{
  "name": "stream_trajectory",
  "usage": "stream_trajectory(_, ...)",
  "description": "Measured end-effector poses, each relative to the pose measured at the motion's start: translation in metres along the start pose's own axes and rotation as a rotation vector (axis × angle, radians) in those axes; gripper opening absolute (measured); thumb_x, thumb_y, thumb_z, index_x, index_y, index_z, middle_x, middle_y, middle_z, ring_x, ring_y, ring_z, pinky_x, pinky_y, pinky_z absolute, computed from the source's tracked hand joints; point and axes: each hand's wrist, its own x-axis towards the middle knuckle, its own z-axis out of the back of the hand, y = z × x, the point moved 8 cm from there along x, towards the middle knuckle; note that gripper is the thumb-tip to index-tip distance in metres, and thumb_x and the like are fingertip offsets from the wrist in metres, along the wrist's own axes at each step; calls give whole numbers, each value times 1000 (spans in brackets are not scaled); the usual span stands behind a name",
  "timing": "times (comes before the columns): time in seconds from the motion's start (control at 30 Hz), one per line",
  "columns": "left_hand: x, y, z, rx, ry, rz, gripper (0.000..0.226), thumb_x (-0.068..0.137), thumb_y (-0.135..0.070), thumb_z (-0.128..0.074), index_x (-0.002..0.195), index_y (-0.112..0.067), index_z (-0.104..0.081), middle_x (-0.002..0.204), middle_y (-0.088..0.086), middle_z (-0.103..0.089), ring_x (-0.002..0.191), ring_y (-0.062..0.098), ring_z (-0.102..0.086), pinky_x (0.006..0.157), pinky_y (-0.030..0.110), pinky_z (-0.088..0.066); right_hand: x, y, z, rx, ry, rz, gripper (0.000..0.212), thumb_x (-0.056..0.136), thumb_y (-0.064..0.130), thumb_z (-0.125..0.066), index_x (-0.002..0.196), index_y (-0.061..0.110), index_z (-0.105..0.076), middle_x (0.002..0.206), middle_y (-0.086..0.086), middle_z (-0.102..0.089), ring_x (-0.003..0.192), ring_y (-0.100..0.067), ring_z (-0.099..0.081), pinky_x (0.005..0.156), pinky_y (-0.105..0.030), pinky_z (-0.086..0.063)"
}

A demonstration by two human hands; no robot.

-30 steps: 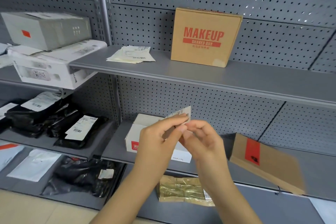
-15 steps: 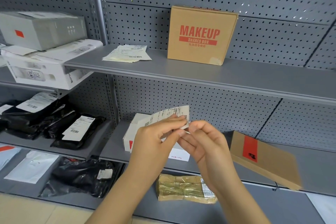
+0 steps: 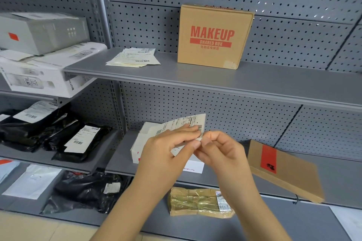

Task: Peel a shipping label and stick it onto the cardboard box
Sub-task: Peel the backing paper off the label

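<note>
From the head view, we see the left hand point(image 3: 168, 148) pinching a shipping label point(image 3: 181, 124) with thumb and fingers closed on it. The right hand point(image 3: 221, 148) pinches shut on the label's near corner, right where the two hands meet. We think it is picking the sticker off its backing. The label's long side runs up and away to the left of that pinch. The cardboard box point(image 3: 213, 35) stands upright on the shelf point(image 3: 274, 82), well above the pinch and a bit right. Both hands look about equally near it.
</note>
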Motion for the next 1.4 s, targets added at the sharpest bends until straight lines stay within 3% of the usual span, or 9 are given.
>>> stream_trajectory(0.1,1,-6,-1,231,20,-131,24,82,-37,-58,97,-29,-75,106,-17,-71,104,-2,-62,98,37,-43,-1,7,2,-192,-23,89,26,93,4,-55,71,15,-64,73,1,-70,77,-14,-67,81,-37,-57)
stream_trajectory(0.27,-2,-27,-2,502,18,-335,22,85,-27,-54,91,-22,-75,100,-12,-74,81,12,-61,74,30,-43,-4,10,3,-395,-50,194,10,83,25,-56,77,19,-60,69,-17,-64,70,-42,-59,72,-58,-49)
stream_trajectory(0.4,-5,-34,-4,609,16,-408,22,84,-22,-53,86,-17,-74,93,-8,-75,76,16,-61,67,30,-43,-6,15,-2,-534,-40,269,9,83,25,-54,75,20,-57,60,-5,-63,47,-17,-52,49,-31,-44)
stream_trajectory(0.53,-5,-32,-3,609,23,-388,22,83,-21,-52,79,-16,-73,87,-7,-75,70,18,-64,62,32,-47,-7,14,-6,-565,-32,272,8,82,16,-56,75,18,-58,63,9,-65,52,-3,-58,52,-8,-37)
stream_trajectory(0.73,0,-7,7,350,-14,-97,20,80,-29,-53,76,-23,-71,77,-15,-72,70,7,-62,59,24,-48,-5,8,-4,-513,-54,219,9,83,19,-58,75,19,-57,60,5,-64,46,-4,-47,49,-13,-34)
stream_trajectory(0.83,-2,11,16,154,-89,145,16,79,-29,-57,71,-23,-70,70,-12,-68,61,6,-61,57,24,-49,-3,-2,2,-356,-75,108,16,88,7,-61,75,15,-60,82,9,-75,70,-8,-67,67,-25,-53)
stream_trajectory(1.07,-10,52,21,-401,-236,634,37,93,-7,-50,64,-19,-70,66,3,-74,57,17,-70,50,20,-52,1,-18,11,44,-138,-119,29,85,2,-62,61,19,-64,80,-15,-70,85,-24,-68,88,-37,-56)
stream_trajectory(1.23,-16,65,18,-648,-289,765,21,96,-11,-49,91,0,-66,73,6,-75,59,12,-70,51,19,-53,2,-21,18,166,-196,-142,36,92,-1,-50,63,17,-60,81,-12,-72,88,-26,-70,88,-39,-55)
stream_trajectory(1.4,-21,74,19,-715,-346,804,22,96,-13,-48,87,-7,-67,76,1,-77,64,10,-71,61,22,-56,2,-21,27,210,-268,-115,29,92,-5,-46,71,12,-56,80,-8,-74,85,-24,-72,86,-36,-54)
